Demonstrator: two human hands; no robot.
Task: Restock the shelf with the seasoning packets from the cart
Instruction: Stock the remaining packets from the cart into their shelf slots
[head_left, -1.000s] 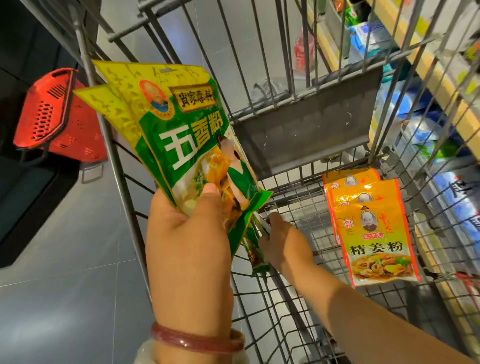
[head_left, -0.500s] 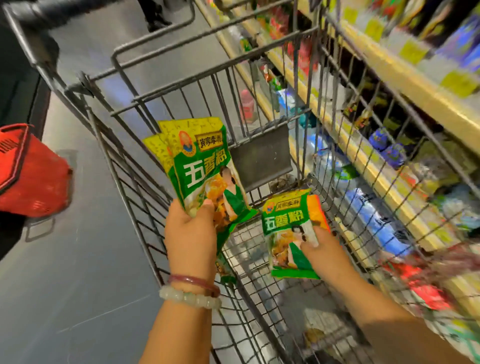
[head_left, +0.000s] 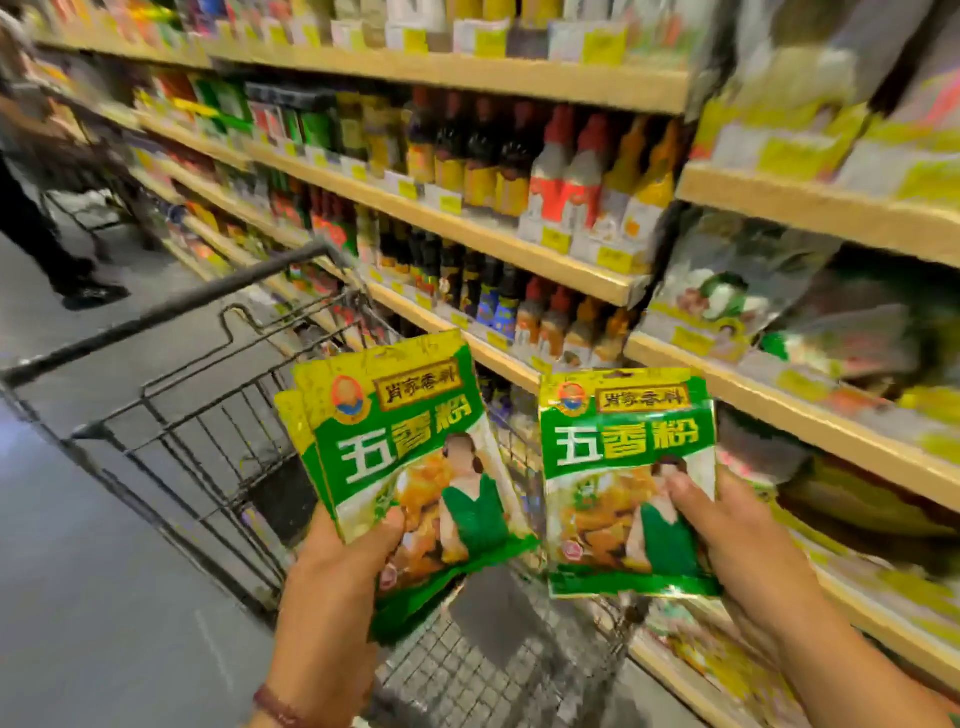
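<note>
At far left I see a person's dark legs (head_left: 49, 244) standing on the grey floor (head_left: 104, 597), blurred. Nearer, the wire cart (head_left: 208, 431) sits in front of me, its dark handle bar running from the left edge up toward the shelves.

My left hand (head_left: 337, 571) is raised over the cart, a reddish bracelet (head_left: 278, 706) at the wrist. The thumb presses on the front of a green packet stack (head_left: 400, 457) and the fingers curl behind it; a second packet's edge peeks out on the left of the front one, so there are at least two, tilted a little to the left.

Just to the right, apart from that stack, my right hand (head_left: 743, 551) pinches a single green packet (head_left: 628, 483) near its lower right corner, thumb on the front, fingers behind. It stands nearly upright above the cart's right side, close to the shelves.

The shelf unit (head_left: 519, 254) fills the far and right side: wooden-edged boards with yellow price tags, rows of dark sauce bottles (head_left: 493, 161) with red caps in the middle, and blurred bagged goods (head_left: 737, 291) at right. I cannot tell what those bags hold.
</note>
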